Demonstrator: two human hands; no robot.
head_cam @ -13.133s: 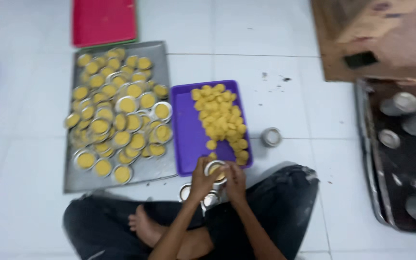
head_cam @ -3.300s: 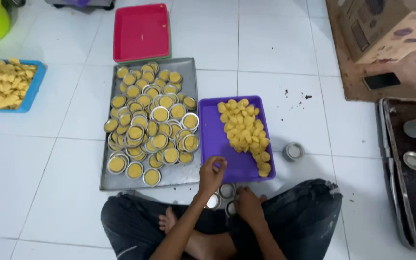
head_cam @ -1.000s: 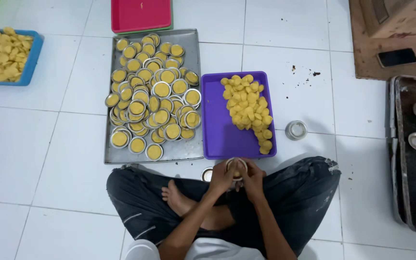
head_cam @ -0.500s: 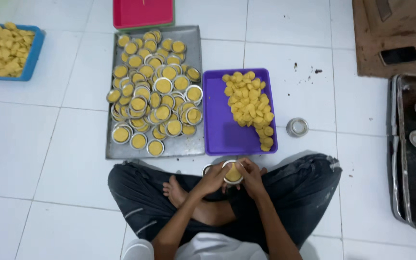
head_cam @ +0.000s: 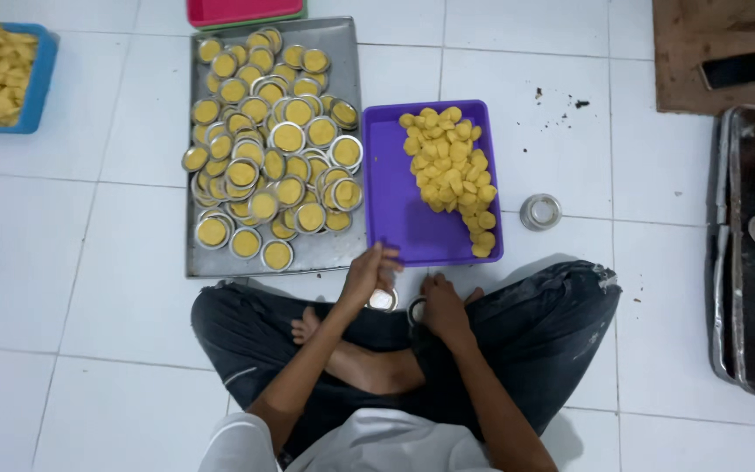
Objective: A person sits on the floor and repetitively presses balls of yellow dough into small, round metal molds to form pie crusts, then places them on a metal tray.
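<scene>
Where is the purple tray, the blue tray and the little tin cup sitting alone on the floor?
purple tray (head_cam: pixel 404 229): head view, bare bottom near its front edge.
blue tray (head_cam: pixel 38 80): head view, right rim.
little tin cup (head_cam: pixel 540 211): head view, centre of the cup.

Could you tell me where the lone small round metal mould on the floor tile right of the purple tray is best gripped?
The small round metal mould stands upright and alone on the white floor tile, clear of the purple rectangular plastic tray. Probably best: come from above and pinch opposite sides of its rim.
</scene>
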